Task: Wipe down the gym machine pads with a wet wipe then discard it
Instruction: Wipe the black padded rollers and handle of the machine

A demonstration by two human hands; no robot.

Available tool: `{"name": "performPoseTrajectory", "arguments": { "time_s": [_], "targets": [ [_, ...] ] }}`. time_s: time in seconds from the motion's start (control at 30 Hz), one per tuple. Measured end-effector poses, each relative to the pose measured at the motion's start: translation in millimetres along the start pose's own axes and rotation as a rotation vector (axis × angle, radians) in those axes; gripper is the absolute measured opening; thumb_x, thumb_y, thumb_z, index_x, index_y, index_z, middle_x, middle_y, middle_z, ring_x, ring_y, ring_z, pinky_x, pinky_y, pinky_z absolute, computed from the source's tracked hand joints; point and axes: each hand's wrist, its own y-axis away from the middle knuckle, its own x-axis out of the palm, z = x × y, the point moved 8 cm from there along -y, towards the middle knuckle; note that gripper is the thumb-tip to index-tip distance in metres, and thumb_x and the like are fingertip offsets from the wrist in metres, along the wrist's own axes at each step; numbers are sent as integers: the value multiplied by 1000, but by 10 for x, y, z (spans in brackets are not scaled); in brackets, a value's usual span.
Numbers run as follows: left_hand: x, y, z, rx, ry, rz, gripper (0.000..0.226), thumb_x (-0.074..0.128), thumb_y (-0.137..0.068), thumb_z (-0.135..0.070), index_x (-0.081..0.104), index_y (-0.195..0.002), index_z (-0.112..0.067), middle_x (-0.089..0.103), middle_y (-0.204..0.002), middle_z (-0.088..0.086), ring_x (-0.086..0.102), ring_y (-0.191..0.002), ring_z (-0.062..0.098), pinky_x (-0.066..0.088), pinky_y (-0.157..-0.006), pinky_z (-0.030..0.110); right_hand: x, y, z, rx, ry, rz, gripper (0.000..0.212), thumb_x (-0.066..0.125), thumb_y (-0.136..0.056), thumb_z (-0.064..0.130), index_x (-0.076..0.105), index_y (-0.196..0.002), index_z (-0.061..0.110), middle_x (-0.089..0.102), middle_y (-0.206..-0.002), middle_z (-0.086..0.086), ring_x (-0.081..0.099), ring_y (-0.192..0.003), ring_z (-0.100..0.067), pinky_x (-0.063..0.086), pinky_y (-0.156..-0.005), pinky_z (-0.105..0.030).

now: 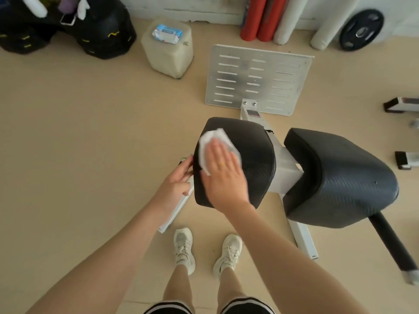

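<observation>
Nearest to me are two bare legs and a pair of white sneakers [184, 248] on the tan floor [79, 132]. Above them I note my right hand [223, 175] lying flat, fingers straight and together, pressing the wet wipe [209, 143] onto the left pad [249, 155]. That wipe is white, crumpled and folded over, its edges showing past the fingertips (a thin ring sits on one finger). My left hand [178, 180] steadies the same pad at its left edge, fingers curled against the side. Both pads are black with a fine woven texture; the right pad [340, 177] sits apart across a white frame [286, 168]. Farther off stands a slotted metal footplate [258, 78]. Beyond it, a pack of wipes [167, 34] rests on a pale jug [167, 53].
</observation>
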Motion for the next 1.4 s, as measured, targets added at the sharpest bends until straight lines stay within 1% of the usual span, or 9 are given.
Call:
{"name": "performPoseTrajectory", "arguments": {
  "time_s": [0.07, 0.17, 0.3, 0.47, 0.6, 0.87, 1.03, 1.23, 1.4],
  "targets": [
    [31, -97, -16, -7, 3, 24, 89, 33, -58, -3, 27, -141, -33, 42, -139, -17, 39, -126, 1, 34, -101, 24, -102, 214, -446, 181, 10, -77, 61, 25, -91, 36, 27, -143, 4, 30, -150, -13, 23, -139, -25, 5, -113, -33],
    [-2, -154, -24, -22, -7, 50, 82, 33, -66, -10, 21, -144, -33, 37, -143, -14, 37, -126, 5, 30, -107, 30, -127, 470, -827, 353, 7, -70, 62, 5, -92, 42, -6, -144, 11, 6, -156, -9, 1, -144, -22, -2, -116, -33],
    [-53, -176, -36, -38, 5, 109, 70, 34, -76, -18, 23, -144, -30, 36, -145, -13, 31, -135, 4, 23, -115, 33, -40, 335, -509, 483, -83, -119, 62, 18, -99, 38, -10, -146, 10, -11, -156, -8, -17, -141, -20, -10, -115, -34],
    [-144, -206, -58, -87, -34, 200, 41, 24, -97, -45, 53, -124, -36, 55, -131, -13, 47, -124, 1, 31, -108, 30, 269, 85, 513, 353, -129, -257, 57, 34, -92, 29, 30, -141, 2, 28, -150, -14, 12, -143, -24, 11, -118, -38],
    [-136, -185, -147, -77, -86, 250, 41, 13, -96, -47, 50, -114, -44, 55, -129, -16, 50, -117, -4, 34, -101, 22, 395, 122, 459, 331, -90, -280, 59, 40, -91, 27, 23, -143, 5, 18, -150, -9, 11, -143, -25, 2, -118, -34],
    [-119, -210, -131, -56, -122, 320, 54, 18, -79, -63, 24, -131, -50, 32, -144, -23, 31, -133, -1, 18, -116, 32, 125, 536, -597, 766, -163, -454, 59, 17, -96, 34, 1, -147, 9, -3, -153, -3, -3, -142, -20, -16, -114, -20],
    [-139, -235, -117, -39, -102, 320, 44, 19, -91, -58, 29, -133, -46, 36, -142, -24, 34, -131, -4, 25, -110, 24, 269, 236, 44, 662, -202, -525, 56, 16, -99, 36, 26, -140, -1, 28, -148, -22, 4, -142, -28, -2, -117, -33],
    [-99, -188, -109, -41, -57, 333, 52, 19, -84, -56, 47, -124, -37, 54, -131, -14, 47, -122, -2, 35, -105, 21, 455, 145, 610, 418, -218, -532, 55, 42, -91, 25, 28, -140, 6, 27, -150, -8, 14, -143, -20, 8, -118, -32],
    [-110, -214, -30, -23, -106, 287, 56, 17, -85, -59, 18, -139, -44, 27, -146, -24, 22, -136, -5, 16, -114, 24, 335, 499, -221, 629, -69, -545, 57, 37, -91, 27, 24, -141, 4, 33, -147, -19, 17, -138, -31, -2, -116, -28]
  ]
}}
